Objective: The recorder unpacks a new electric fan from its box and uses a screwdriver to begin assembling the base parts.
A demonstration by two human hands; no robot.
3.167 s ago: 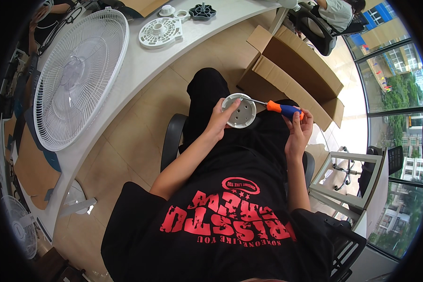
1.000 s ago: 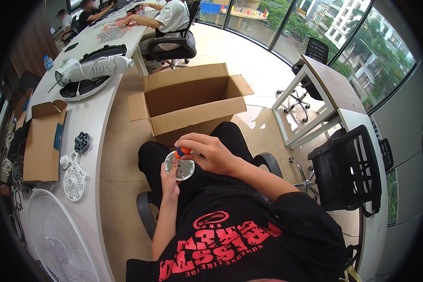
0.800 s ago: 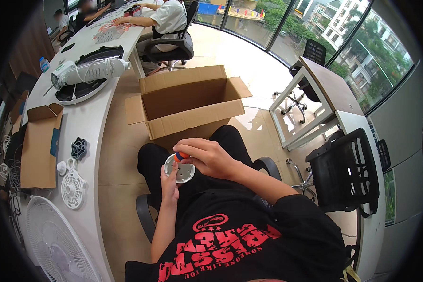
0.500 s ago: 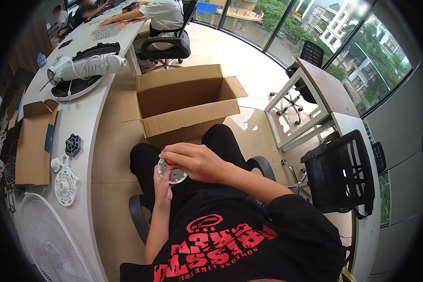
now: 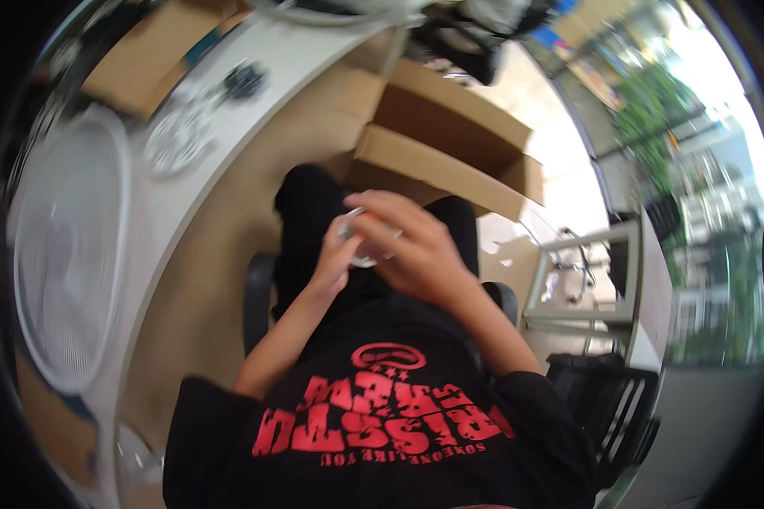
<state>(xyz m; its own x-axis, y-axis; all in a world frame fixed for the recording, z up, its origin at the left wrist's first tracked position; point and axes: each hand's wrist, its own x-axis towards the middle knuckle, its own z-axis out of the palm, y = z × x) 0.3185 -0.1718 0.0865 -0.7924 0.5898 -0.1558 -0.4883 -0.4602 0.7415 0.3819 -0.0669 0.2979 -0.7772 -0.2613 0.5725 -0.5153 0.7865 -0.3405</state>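
Observation:
A small round white plastic part [image 5: 364, 262] is held over my lap, mostly covered by fingers and smeared by motion. My left hand [image 5: 334, 260] grips its left side between thumb and fingers. My right hand [image 5: 418, 248] curls over the top and right of the same part, its fingers bent around it. A bit of orange shows under the right fingers; what it belongs to is hidden.
An open cardboard box [image 5: 437, 165] stands on the floor beyond my knees. On the white table [image 5: 157, 246] at left lie a fan grille [image 5: 72, 254], a white round lattice part [image 5: 178, 140], a dark knob-like piece [image 5: 244, 79] and a carton [image 5: 157, 55]. Black chair [image 5: 607, 407] at right.
The view has swung left, so the table parts and fan grille show more fully, and the picture is blurred. My right fingers now spread further over the white part, hiding more of it.

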